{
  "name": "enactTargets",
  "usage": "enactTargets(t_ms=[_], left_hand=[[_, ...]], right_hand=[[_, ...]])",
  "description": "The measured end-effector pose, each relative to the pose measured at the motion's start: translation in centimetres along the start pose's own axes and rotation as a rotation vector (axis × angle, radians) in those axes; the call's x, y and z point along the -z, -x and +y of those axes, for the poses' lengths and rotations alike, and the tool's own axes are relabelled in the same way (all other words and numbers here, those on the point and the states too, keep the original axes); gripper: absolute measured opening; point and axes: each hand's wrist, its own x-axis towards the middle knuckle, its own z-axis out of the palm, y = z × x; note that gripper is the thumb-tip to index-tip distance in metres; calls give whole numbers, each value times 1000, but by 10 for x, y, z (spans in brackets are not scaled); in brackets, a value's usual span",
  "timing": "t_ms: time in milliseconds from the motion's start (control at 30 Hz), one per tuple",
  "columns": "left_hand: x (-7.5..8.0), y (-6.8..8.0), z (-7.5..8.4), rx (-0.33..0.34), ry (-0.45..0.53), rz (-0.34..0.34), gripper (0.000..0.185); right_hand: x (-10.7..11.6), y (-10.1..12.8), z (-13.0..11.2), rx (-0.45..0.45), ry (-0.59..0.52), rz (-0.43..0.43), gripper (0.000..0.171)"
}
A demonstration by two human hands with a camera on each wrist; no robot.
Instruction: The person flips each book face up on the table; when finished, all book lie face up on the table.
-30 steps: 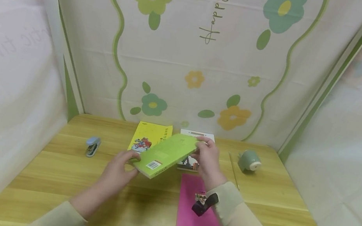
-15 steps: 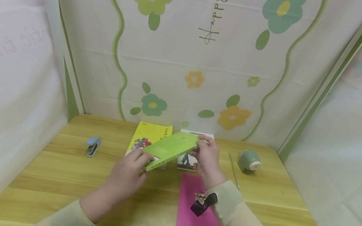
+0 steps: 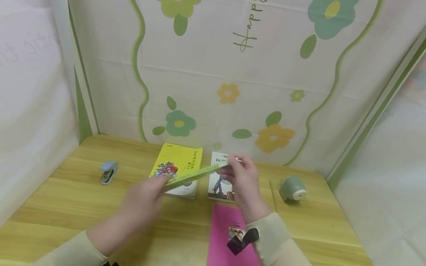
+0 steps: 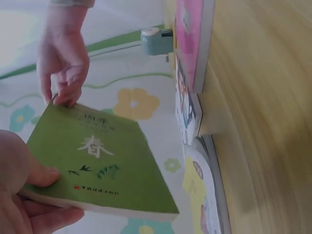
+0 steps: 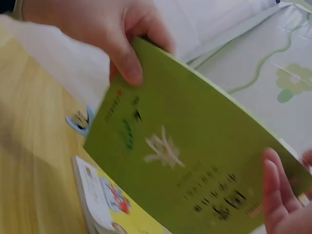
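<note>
Green book [image 3: 194, 176] between both hands

Illumination is bright, soft and even across the head view; the pale cloth walls diffuse it and no glare spot shows. Shadows on the wooden table [image 3: 72, 203] are faint, the softest patch lying beneath the forearms. The head view is sharp at centre, with wide-angle bowing of the wall seams toward both edges. The left wrist view is washed out at upper left, and the table grain is smeared by motion blur. In the right wrist view the green book [image 5: 195, 161] is blurred, its cover print unreadable, and the near fingers [image 5: 275, 185] are out of focus.
</note>
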Motion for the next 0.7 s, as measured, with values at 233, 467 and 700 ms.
enactTargets(t_ms=[233, 467, 700], left_hand=[[12, 0, -10, 378, 294, -158, 35], [21, 1, -20, 544, 598, -241, 29], [23, 6, -36, 616, 839, -261, 32]], right_hand=[[19, -9, -5, 52, 253, -246, 31], [29, -10, -13, 118, 602, -283, 24], [41, -15, 1, 14, 587, -325, 25]])
